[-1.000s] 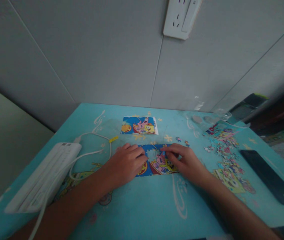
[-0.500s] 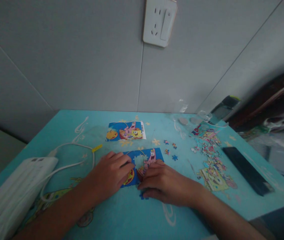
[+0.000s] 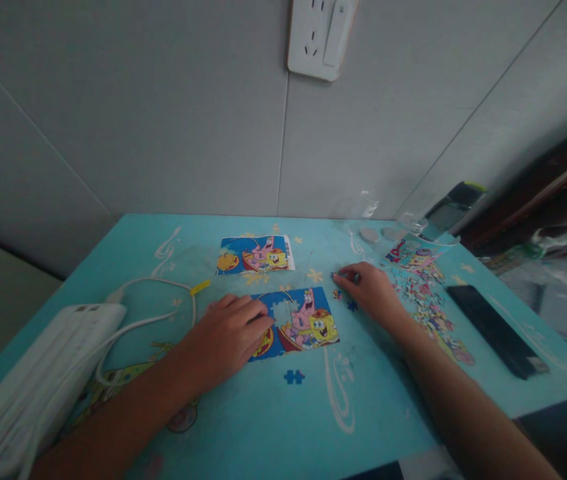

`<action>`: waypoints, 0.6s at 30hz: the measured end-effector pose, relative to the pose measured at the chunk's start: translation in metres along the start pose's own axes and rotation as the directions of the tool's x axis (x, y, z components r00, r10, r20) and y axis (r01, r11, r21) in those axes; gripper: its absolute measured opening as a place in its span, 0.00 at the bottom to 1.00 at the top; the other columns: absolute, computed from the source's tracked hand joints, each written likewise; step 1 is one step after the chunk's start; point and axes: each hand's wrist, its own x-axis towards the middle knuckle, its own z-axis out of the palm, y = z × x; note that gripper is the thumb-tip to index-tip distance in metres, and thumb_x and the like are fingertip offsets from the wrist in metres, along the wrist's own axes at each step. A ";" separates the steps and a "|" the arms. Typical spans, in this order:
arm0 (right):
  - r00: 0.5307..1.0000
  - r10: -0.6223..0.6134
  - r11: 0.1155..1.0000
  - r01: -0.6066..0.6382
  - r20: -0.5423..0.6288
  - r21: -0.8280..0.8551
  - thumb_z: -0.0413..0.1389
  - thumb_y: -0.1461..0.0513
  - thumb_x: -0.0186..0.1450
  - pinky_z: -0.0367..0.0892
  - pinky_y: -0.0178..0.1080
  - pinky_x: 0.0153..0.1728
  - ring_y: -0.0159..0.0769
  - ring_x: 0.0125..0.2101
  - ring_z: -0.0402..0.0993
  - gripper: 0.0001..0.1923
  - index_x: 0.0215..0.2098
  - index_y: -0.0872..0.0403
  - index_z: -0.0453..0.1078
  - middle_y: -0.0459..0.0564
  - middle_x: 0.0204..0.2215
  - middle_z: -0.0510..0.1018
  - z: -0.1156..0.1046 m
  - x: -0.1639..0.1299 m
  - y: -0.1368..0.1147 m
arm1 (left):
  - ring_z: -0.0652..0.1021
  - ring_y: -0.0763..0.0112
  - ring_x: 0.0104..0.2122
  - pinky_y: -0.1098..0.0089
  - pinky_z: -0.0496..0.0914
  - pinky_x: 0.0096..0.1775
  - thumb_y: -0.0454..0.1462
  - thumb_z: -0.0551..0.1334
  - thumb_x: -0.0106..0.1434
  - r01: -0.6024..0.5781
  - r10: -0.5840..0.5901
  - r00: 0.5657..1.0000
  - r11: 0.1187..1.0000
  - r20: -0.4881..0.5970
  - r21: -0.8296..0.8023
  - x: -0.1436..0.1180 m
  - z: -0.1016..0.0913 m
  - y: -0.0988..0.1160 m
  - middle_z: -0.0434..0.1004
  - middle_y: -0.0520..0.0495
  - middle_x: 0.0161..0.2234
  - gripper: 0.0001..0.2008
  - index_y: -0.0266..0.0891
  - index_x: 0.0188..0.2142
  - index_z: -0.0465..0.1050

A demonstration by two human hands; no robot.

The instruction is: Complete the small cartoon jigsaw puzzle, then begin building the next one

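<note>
Right hand (image 3: 370, 290) now off the half-built puzzle (image 3: 296, 323) mid-surface, fingers pinching at loose pieces (image 3: 343, 293) just beside it; left hand (image 3: 228, 337) flat, pinning puzzle's left edge — another piece likely next.

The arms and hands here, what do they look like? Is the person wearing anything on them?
Both arms are bare as far as the picture shows: no sleeve reaches the forearms. The left hand and right hand wear no gloves, and no watch, bracelet or ring shows on either, though the light is dim. The fingers are slim with short nails. No markings or cables are on the arms.
</note>
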 end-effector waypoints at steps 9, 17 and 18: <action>0.997 0.060 0.989 -0.065 0.040 0.133 0.60 0.56 0.63 0.63 0.37 0.30 0.35 0.27 0.73 0.10 0.35 0.54 0.77 0.49 0.29 0.80 0.000 0.002 -0.005 | 0.73 0.64 0.42 0.62 0.63 0.44 0.33 0.57 0.70 0.006 -0.006 1.000 1.000 -0.005 -0.005 -0.001 0.000 0.001 0.75 0.46 0.42 0.10 0.41 0.45 0.76; 0.973 -0.151 0.849 0.038 0.172 0.527 0.55 0.56 0.69 0.69 0.37 0.33 0.35 0.30 0.76 0.11 0.41 0.52 0.78 0.48 0.33 0.82 0.004 -0.018 -0.054 | 0.72 0.62 0.44 0.60 0.63 0.45 0.34 0.55 0.71 0.042 -0.041 0.997 0.999 0.059 -0.006 0.001 -0.002 0.003 0.74 0.45 0.44 0.11 0.41 0.48 0.75; 0.967 -0.176 0.840 0.049 0.186 0.540 0.56 0.57 0.69 0.70 0.38 0.35 0.35 0.31 0.77 0.10 0.41 0.52 0.78 0.48 0.34 0.83 0.006 -0.021 -0.060 | 0.72 0.62 0.44 0.60 0.63 0.45 0.34 0.55 0.71 0.041 -0.041 0.997 0.999 0.062 -0.005 0.001 -0.001 0.003 0.74 0.45 0.44 0.11 0.41 0.48 0.74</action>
